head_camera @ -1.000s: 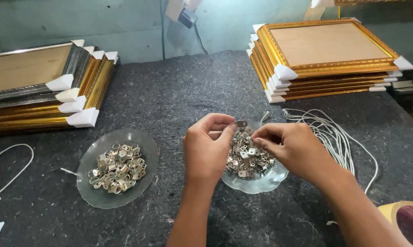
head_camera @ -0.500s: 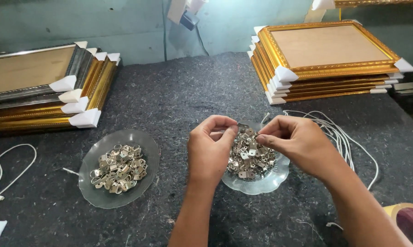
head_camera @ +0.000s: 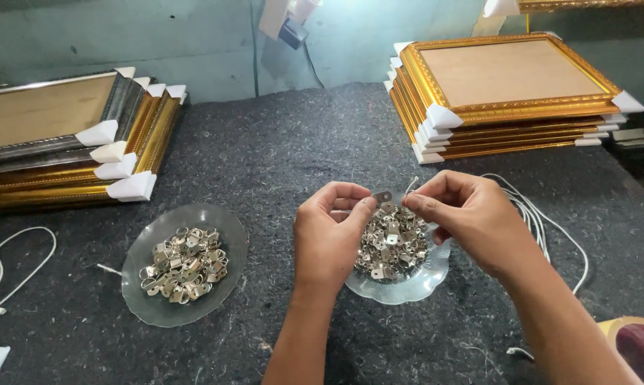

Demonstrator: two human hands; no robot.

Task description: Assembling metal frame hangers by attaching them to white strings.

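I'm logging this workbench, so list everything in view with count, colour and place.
Metal hanger: one, silver, pinched between both hands above the right dish.
Glass dishes: two, clear, each heaped with silver hangers; left dish mid-left, right dish under the hands.
Picture frame stacks: two, mostly gold with white corner guards; left stack at the left edge, right stack at upper right.
White cords: a bundle right of the hands, one loop at far left.
Tape roll: one, yellowish, bottom right corner.
Table cover: dark grey felt.
Left hand, right hand: bare, fingertips meeting on the hanger.
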